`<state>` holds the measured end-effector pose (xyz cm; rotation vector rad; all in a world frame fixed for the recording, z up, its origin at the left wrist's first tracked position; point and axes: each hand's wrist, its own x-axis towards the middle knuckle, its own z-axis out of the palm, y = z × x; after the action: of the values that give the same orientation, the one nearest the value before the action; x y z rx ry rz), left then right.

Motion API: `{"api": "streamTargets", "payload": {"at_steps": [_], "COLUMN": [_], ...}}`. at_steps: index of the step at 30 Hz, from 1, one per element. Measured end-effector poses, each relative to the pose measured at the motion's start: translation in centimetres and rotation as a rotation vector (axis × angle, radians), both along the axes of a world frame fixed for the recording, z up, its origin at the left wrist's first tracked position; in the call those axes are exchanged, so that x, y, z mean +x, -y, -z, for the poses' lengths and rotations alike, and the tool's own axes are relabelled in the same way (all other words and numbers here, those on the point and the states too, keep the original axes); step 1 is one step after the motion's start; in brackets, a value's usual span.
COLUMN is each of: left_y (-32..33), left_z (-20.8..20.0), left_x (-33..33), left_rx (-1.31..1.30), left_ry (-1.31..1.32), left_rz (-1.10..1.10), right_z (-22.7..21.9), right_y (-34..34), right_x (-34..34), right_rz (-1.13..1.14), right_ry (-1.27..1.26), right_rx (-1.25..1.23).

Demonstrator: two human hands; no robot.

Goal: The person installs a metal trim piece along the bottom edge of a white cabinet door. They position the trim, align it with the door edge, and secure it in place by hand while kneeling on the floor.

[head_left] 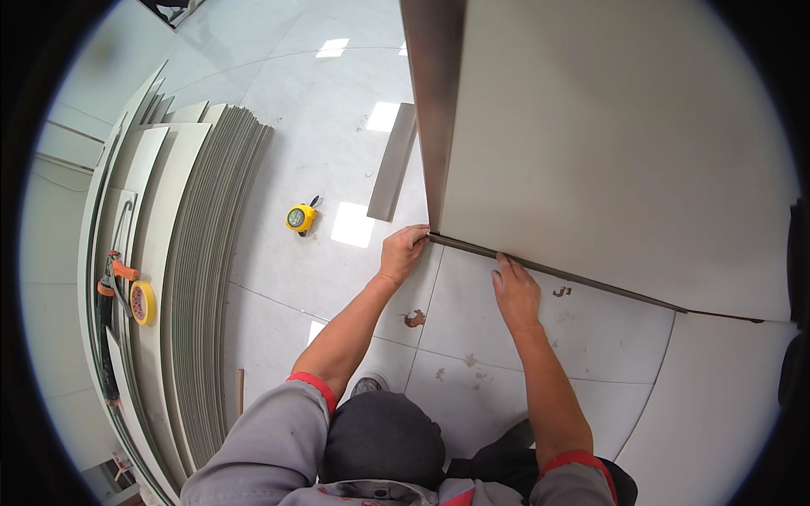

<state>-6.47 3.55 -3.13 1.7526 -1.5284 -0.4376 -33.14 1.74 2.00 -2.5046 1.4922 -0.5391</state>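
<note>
A dark, narrow trim strip runs along the lower edge of a large pale grey panel. My left hand pinches the strip's left end, at the corner where a brown-grey upright band meets it. Further right, my right hand has its fingers pressed together on the same strip, thumb against its near side. The fingertips of both hands are partly hidden at the strip.
On the tiled floor lie a yellow tape measure and a flat grey-brown strip. To the left leans a thick stack of panels. An orange-and-black caulking gun and a yellow tape roll are on it.
</note>
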Motion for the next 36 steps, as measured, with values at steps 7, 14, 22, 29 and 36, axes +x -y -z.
{"api": "streamTargets", "payload": {"at_steps": [7, 14, 22, 29, 36], "left_y": [0.1, 0.1, 1.6, 2.2, 2.1], "left_z": [0.0, -1.2, -1.9, -2.0, -1.0], "left_x": [0.1, 1.3, 3.7, 3.5, 3.5], "left_rx": [-0.011, -0.004, 0.087, 0.199, 0.245], "left_ry": [0.029, 0.132, 0.152, 0.031, -0.252], "left_rz": [0.015, 0.233, 0.442, 0.379, 0.219], "right_z": [0.3, 0.5, 0.3, -0.2, -0.2], "right_y": [-0.1, -0.2, -0.2, -0.3, -0.2], "right_x": [0.0, 0.1, 0.4, 0.7, 1.1], "right_rz": [-0.003, 0.003, 0.007, 0.013, -0.001], "right_ry": [-0.009, -0.011, -0.04, -0.084, -0.128], "right_rx": [0.001, -0.016, -0.04, -0.019, -0.005]}}
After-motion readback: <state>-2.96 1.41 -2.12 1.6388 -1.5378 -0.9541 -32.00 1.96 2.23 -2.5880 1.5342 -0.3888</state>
